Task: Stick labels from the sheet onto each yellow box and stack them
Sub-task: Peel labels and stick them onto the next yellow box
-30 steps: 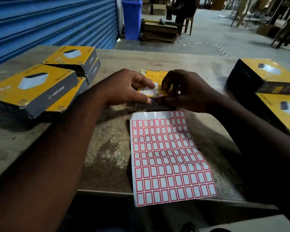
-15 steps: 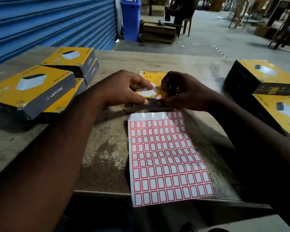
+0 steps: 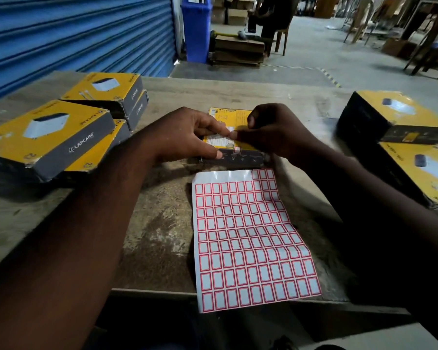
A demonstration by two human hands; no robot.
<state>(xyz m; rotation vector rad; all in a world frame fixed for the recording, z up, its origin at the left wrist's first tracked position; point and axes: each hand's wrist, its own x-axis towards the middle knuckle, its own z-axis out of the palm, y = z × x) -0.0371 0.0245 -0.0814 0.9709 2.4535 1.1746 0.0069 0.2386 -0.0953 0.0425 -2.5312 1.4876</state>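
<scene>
Since the small red-bordered label already sits on the flat yellow-and-grey cardboard box just beyond the far edge of the white sheet of red-bordered labels, the step in hand looks like pressing it down, w/ stacking to follow. Left hand braces that box: thumb laid on the wall facing the sheet, index stretched fairly straight across the top, fingers apart, not wrapped round it. Right hand is bunched, fingertips drawn together & meeting the left index tip over the box top; whether they pinch anything can't be told, too dark there. Label lies at the box edge nearest the sheet, approx. where yellow meets grey.

To do it well, imo: hold the left thumb firm so the box doesn't skid, rub the label flat from middle outward, check no corner lifts, esp. if it straddles the edge. Then lift the box w/ both hands. Which pile takes it can't be told: stacked yellow-and-grey boxes stand left of the sheet, two more yellow-topped boxes right of it. Sheet's far row is mostly bare backing, w/ only a few labels left at its far right corner.
</scene>
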